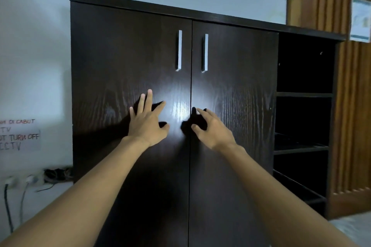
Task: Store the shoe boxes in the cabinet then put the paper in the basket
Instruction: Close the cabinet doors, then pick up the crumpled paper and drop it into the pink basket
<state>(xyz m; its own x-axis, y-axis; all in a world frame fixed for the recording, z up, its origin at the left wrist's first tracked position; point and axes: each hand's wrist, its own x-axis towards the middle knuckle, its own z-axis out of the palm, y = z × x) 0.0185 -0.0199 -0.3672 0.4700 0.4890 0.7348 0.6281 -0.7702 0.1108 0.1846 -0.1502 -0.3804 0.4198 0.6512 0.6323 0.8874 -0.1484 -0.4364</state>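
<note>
- Dark wood-grain veneer covers the cabinet (112, 50), which stands straight ahead against a pale wall (36, 46). Both of its doors are closed and meet at a thin centre seam.
- The door panels look stiff, smooth and slightly glossy. A flat palm would probably slide on them rather than pull, and they likely swing easily on their hinges.
- The left hand (147, 121) lies spread on the left door (120, 70), fingers apart and pointing up, thumb out toward the seam. It holds nothing.
- The left handle (179, 50) and right handle (205, 52) are slim upright metal bars on either side of the seam, above both hands. They look like the sensible places to take hold if the doors need opening.
- The right hand (210, 128) sits just right of the seam on the right door (241, 76), its fingers loosely bent with the tips at the panel. It pinches nothing, and I cannot tell whether it presses or only brushes the door.
- The open shelves (303, 94) at the cabinet's right end are dark, and nothing can be made out on them.
- The shoe boxes, paper and basket are not in view, and I cannot tell whether any boxes are behind the doors. Cardboard boxes would likely be light but bulky, so best carried with two hands.
</note>
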